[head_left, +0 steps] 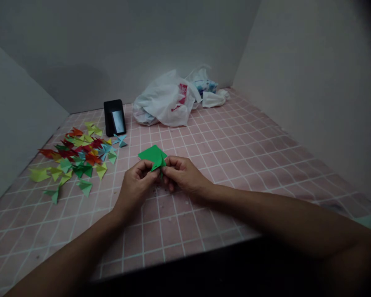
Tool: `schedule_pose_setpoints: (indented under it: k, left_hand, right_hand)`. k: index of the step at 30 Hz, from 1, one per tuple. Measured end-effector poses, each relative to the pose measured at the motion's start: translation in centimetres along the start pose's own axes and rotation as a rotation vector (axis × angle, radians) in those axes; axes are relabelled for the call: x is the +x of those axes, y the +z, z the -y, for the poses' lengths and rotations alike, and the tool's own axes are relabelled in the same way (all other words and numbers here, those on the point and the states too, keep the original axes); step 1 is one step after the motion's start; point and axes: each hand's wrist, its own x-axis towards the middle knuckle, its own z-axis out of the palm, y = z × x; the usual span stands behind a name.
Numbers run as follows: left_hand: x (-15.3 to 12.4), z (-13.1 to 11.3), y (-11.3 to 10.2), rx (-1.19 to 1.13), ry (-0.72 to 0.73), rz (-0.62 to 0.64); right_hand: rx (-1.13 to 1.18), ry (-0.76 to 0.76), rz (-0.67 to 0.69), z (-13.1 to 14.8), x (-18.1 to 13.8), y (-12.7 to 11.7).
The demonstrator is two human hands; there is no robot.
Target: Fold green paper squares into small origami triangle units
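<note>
A green sheet of paper (153,155), partly folded, is pinched between both my hands just above the pink checked tabletop (241,148). My left hand (136,183) grips its near left corner with fingers curled. My right hand (182,174) pinches the same fold from the right, fingers pressed together. The far part of the paper sticks out beyond my fingertips.
A heap of folded paper pieces (77,154) in red, yellow, green and blue lies at the left. A black phone on a stand (114,117) is behind it. White plastic bags (173,97) sit in the back corner. Grey walls enclose the table on three sides.
</note>
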Motion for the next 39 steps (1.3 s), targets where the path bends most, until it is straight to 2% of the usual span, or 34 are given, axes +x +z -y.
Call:
schedule_pose_setpoints:
  k: [9, 15, 23, 32, 36, 39]
  left_hand:
    - [-0.02, -0.04, -0.16, 0.091, 0.054, -0.028]
    - [0.02, 0.0, -0.09, 0.054, 0.015, -0.016]
    - [0.05, 0.06, -0.15, 0.071, 0.051, -0.025]
    - [0.17, 0.12, -0.21, 0.048, 0.124, -0.018]
    - [0.37, 0.14, -0.29, 0.028, 0.132, -0.013]
    - [0.38, 0.21, -0.4, 0.015, 0.121, 0.002]
  right_hand:
    - [0.006, 0.008, 0.014, -0.07, 0.1, -0.04]
    - [0.02, -0.004, 0.015, -0.03, 0.08, 0.02]
    - [0.018, 0.01, 0.04, 0.02, 0.13, -0.12]
    - [-0.007, -0.062, 0.065, 0.11, 0.37, -0.41]
    - [-0.023, -0.12, 0.071, 0.13, 0.57, -0.73]
    - [0.01, -0.109, 0.092, -0.01, 0.71, -0.91]
